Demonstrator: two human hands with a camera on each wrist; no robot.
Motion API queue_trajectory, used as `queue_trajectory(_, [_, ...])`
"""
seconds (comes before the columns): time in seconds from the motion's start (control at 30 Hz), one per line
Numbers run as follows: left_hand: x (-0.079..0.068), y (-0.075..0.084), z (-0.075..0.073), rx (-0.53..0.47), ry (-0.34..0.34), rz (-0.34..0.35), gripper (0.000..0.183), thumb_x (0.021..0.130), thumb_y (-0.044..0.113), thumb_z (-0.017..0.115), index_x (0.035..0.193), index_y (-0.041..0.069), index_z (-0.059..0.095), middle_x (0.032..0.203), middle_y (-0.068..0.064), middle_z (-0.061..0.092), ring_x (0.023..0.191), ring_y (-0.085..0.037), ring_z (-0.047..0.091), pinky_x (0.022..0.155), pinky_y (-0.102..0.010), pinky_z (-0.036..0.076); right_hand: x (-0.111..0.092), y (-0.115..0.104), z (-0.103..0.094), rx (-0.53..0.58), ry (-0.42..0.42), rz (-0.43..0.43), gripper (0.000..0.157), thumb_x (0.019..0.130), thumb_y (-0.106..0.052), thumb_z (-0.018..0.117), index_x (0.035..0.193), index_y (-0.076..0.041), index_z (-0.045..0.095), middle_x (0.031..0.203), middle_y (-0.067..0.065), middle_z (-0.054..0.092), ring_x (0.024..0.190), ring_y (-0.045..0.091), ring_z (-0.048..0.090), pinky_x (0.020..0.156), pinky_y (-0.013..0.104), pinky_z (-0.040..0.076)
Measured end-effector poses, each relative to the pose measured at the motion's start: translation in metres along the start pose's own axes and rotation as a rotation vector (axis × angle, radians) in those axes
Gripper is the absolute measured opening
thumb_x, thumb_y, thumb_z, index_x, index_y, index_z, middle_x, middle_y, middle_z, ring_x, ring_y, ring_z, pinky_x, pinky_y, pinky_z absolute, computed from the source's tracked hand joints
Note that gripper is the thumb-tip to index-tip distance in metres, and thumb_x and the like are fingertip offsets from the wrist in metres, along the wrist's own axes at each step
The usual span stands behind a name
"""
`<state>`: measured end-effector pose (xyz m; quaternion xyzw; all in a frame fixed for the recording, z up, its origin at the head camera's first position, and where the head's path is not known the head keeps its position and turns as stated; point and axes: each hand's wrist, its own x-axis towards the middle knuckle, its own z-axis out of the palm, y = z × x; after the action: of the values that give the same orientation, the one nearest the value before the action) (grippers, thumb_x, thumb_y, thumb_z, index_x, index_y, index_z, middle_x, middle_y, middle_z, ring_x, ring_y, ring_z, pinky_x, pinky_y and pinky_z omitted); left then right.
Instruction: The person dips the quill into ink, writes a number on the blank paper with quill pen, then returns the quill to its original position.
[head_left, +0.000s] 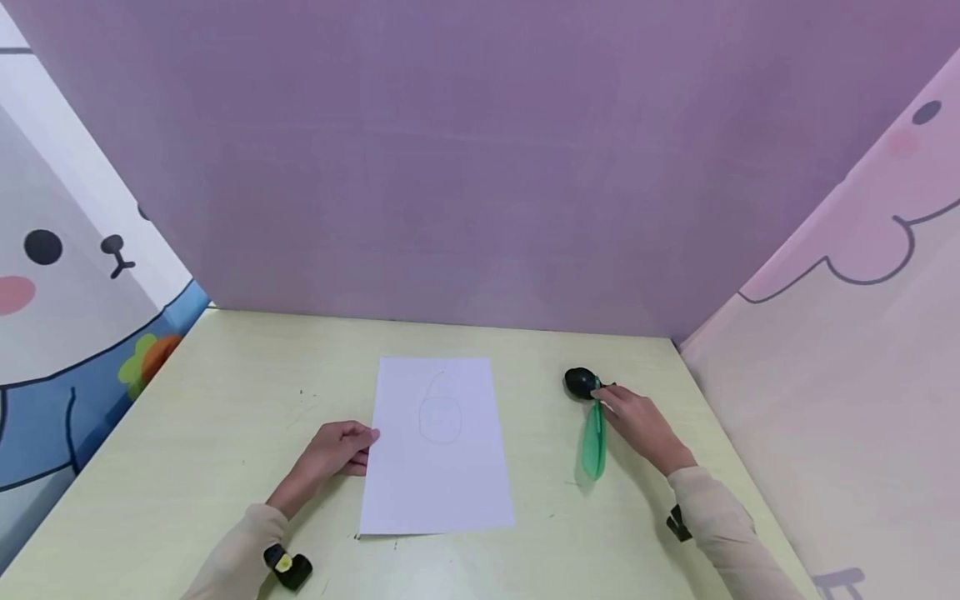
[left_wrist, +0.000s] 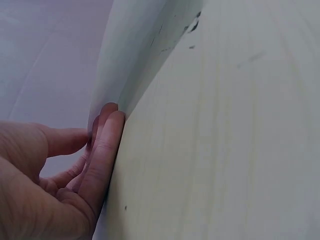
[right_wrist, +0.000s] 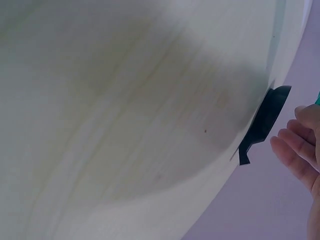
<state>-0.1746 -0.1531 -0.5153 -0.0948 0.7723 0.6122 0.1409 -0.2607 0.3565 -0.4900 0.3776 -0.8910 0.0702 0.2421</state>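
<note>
A white sheet of paper (head_left: 437,492) lies on the table with a faint pencil-like drawing of a loop and a curved stroke. My left hand (head_left: 341,450) pinches its left edge, thumb above and fingers beneath; the left wrist view shows the edge lifted between thumb and fingers (left_wrist: 102,150). To the right, my right hand (head_left: 637,421) pinches the top of a long, thin, translucent green thing (head_left: 593,446), perhaps a limp balloon. Beside those fingertips lies a rounded black thing (head_left: 581,382). In the right wrist view, the black thing (right_wrist: 265,117) shows a short flared end, apart from the fingers.
The pale wooden table (head_left: 255,375) has small dark marks. A purple panel (head_left: 480,167) rises along its far edge. Cartoon-printed walls stand at the left (head_left: 67,333) and right (head_left: 862,350). Each wrist wears a black device.
</note>
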Motion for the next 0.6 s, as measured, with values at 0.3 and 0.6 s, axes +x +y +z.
queue_trajectory(0.3, [0.0, 0.002, -0.002, -0.018, -0.002, 0.026, 0.028, 0.104, 0.018, 0.066, 0.11, -0.009, 0.066, 0.083, -0.008, 0.07, 0.07, -0.013, 0.068, 0.064, -0.029, 0.065, -0.004, 0.009, -0.002, -0.018, 0.015, -0.002, 0.04, 0.073, 0.014, 0.086, 0.108, 0.001, 0.073, 0.098, 0.018, 0.072, 0.085, 0.032, 0.073, 0.064, 0.042, 0.064])
queue_trajectory(0.6, [0.001, -0.001, -0.001, -0.019, 0.002, 0.024, 0.027, 0.104, 0.019, 0.066, 0.109, -0.008, 0.067, 0.083, -0.007, 0.069, 0.071, -0.013, 0.067, 0.064, -0.028, 0.065, -0.009, 0.013, -0.005, -0.024, -0.011, -0.007, 0.04, 0.074, 0.014, 0.085, 0.11, 0.001, 0.073, 0.097, 0.017, 0.072, 0.084, 0.031, 0.072, 0.063, 0.041, 0.064])
